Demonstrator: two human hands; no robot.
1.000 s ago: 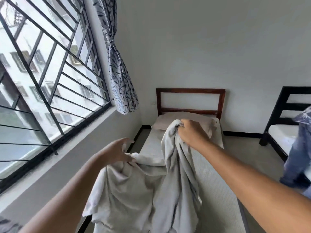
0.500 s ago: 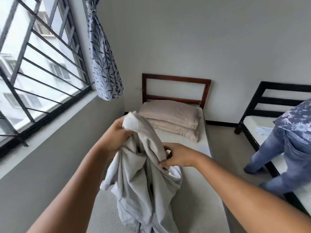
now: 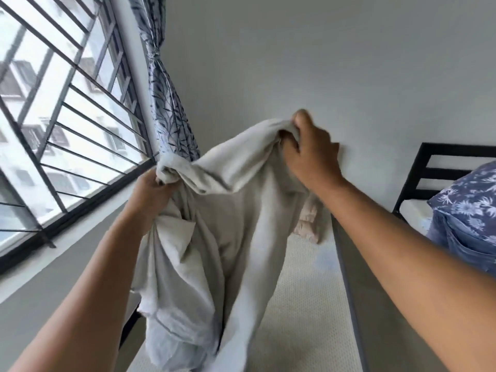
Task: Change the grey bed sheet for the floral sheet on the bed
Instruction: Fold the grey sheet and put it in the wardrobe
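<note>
Aloft, crumpled pale grey sheet [image 3: 236, 210], L grip [image 3: 150, 200] & R grip [image 3: 308, 154] tight on bunched edge

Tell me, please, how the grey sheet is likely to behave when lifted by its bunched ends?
Probably floppy: the grey sheet sags in deep folds between the left hand and the right hand. Likely light for its size: two bunched grips hold it up. Released, it would probably slump onto the mattress.
</note>
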